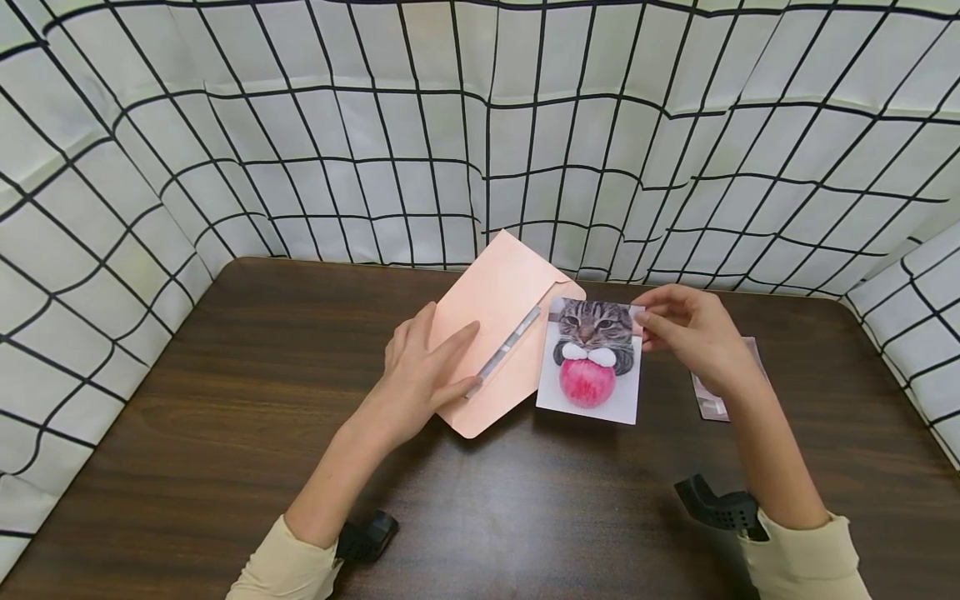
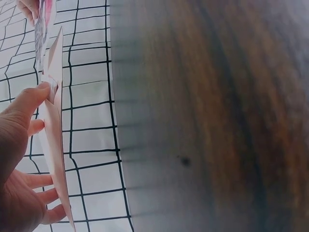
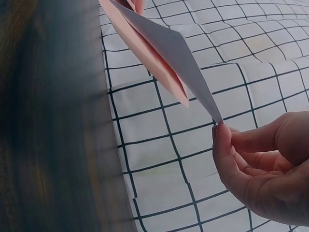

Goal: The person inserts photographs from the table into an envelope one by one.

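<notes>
In the head view, a pale pink envelope (image 1: pixel 495 283) lies at a slant, with a shiny strip (image 1: pixel 502 350) along its flap. My left hand (image 1: pixel 412 375) holds it by its left side, thumb and index finger spread over its face. The left wrist view has the envelope (image 2: pixel 55 140) nearly edge-on, raised over the table. A square photo card (image 1: pixel 592 358) of a tabby cat with a pink pompom overlaps the envelope's right edge. Thumb and fingers of my right hand (image 1: pixel 693 333) pinch the card's upper right corner; its blank back (image 3: pixel 169 43) faces the right wrist camera.
A small pinkish packet (image 1: pixel 712 400) lies on the dark wooden table (image 1: pixel 225 375), partly behind the right forearm. White cloth (image 1: pixel 375 133) with black grid lines rises behind the table and at both sides.
</notes>
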